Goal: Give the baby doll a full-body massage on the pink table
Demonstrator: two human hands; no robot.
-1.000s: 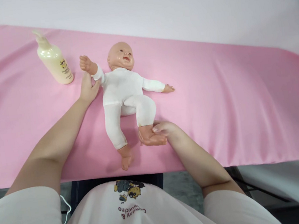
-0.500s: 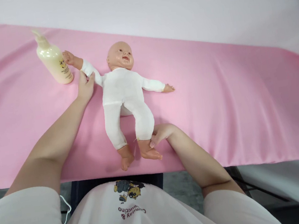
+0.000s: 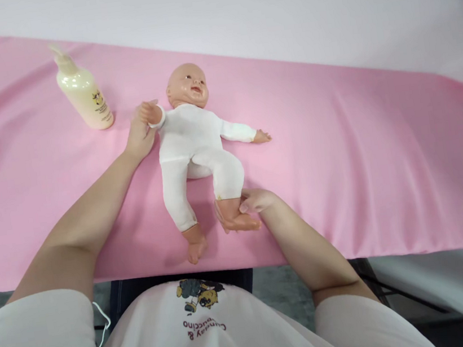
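A baby doll (image 3: 189, 130) in a white suit lies on its back on the pink cloth (image 3: 322, 184), head away from me and feet near the front edge. My left hand (image 3: 140, 131) is closed round the doll's arm on the left, which is bent up and toward me. My right hand (image 3: 254, 200) holds the doll's lower leg on the right, just above the foot, with the fingers partly hidden behind the leg. That leg is raised and bent a little. The doll's other arm and other leg lie stretched out on the cloth.
A cream pump bottle (image 3: 87, 98) stands on the cloth at the back left, beyond my left hand. Behind the cloth rises a white surface (image 3: 279, 13). The cloth's front edge runs just before my shirt (image 3: 211, 341).
The doll's left-side arm has moved away from the bottle and folded inward, with my left hand. Its right-side leg has lifted and bent, with my right hand on it.
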